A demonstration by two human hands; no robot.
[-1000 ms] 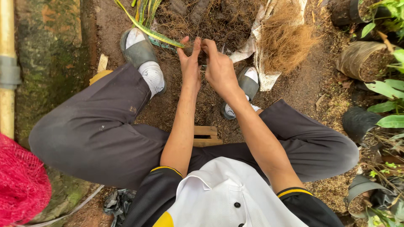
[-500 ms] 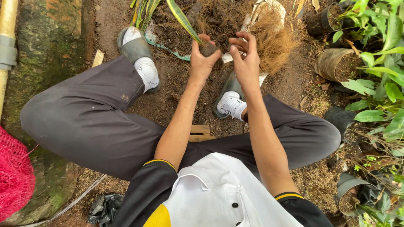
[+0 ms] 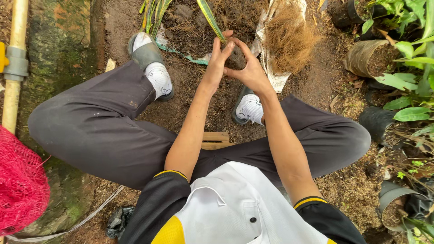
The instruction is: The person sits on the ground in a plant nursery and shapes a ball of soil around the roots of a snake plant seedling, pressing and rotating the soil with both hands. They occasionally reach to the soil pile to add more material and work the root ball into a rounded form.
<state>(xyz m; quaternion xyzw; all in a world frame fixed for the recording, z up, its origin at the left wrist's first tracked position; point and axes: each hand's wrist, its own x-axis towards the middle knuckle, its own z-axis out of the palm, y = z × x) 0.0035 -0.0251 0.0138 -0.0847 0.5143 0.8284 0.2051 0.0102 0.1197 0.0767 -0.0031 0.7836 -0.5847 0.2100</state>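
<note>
My one head camera looks steeply down, close over my lap, perhaps tilted slightly forward.

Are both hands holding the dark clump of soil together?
Yes, the left hand and the right hand press around the dark soil clump from both sides.

torn white sack [image 3: 271, 54] spilling brown fibre, top centre, red mesh bag [image 3: 20, 180] at left edge

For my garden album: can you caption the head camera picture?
Left hand and right hand cup a soil clump bearing a striped leaf.
</note>
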